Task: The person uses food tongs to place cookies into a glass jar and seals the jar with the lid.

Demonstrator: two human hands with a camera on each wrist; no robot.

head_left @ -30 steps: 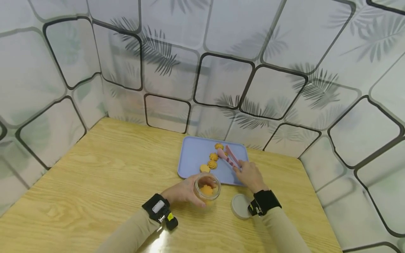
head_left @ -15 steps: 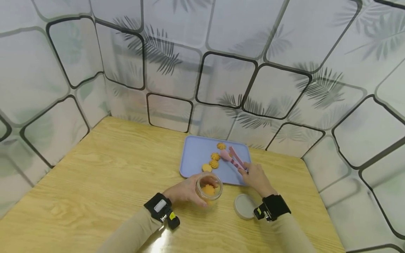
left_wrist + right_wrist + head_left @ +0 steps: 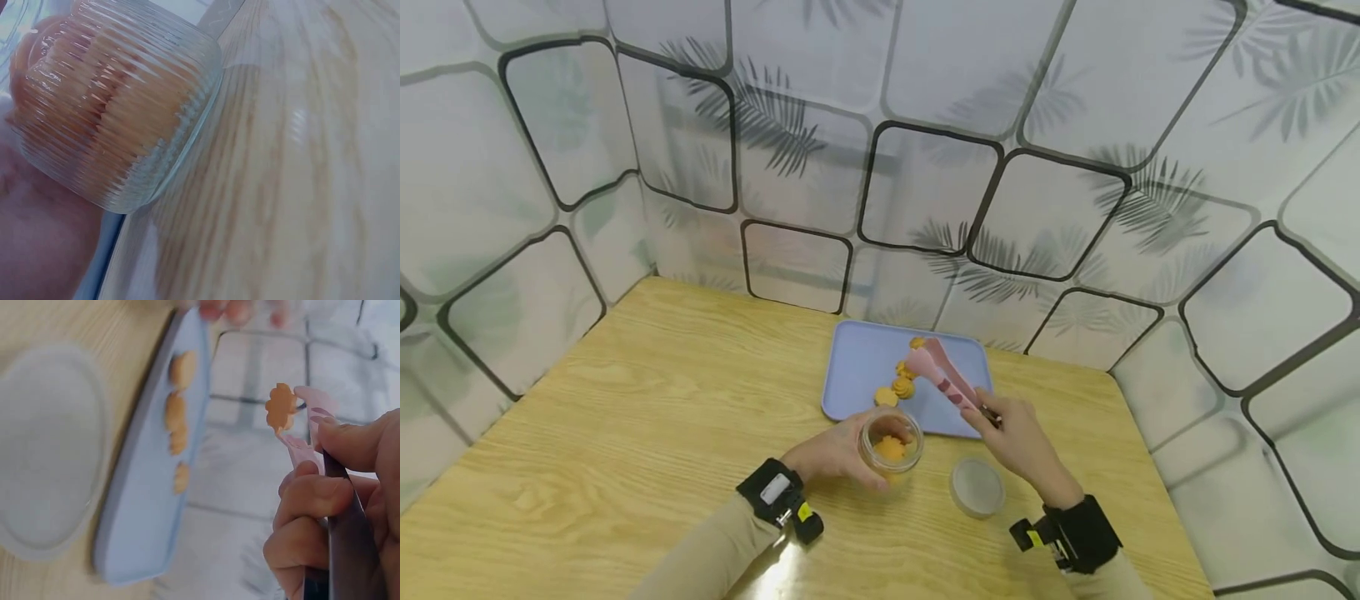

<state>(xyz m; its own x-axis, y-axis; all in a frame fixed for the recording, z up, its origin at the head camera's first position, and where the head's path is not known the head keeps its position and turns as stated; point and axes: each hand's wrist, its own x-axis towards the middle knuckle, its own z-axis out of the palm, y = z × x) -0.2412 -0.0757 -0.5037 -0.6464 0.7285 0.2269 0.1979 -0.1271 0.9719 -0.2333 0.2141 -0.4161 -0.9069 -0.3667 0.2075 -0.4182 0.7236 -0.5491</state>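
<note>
My left hand [image 3: 835,452] grips a clear glass jar [image 3: 891,472] upright; its mouth faces up. Inside it are orange-brown cookies [image 3: 890,449], and the left wrist view shows them stacked behind the ribbed wall [image 3: 187,81]. My right hand [image 3: 1018,437] holds pink tongs [image 3: 951,390] with dark handles, thumb on one arm and fingers curled on the other. Between the tong tips, in the right wrist view, is a scalloped cookie [image 3: 280,407]. The tongs hang above the blue tray [image 3: 853,367], where several cookies [image 3: 903,387] lie in a line.
A round pale lid [image 3: 977,487] lies on the wooden table [image 3: 700,392], between the jar and my right wrist. Behind the tray stands a curtain [image 3: 805,267] with a leaf and grid print, which also encloses both sides.
My right hand has drawn back toward me and raised the tongs off the tray, a cookie between the tips. The left hand and the jar have stayed put.
</note>
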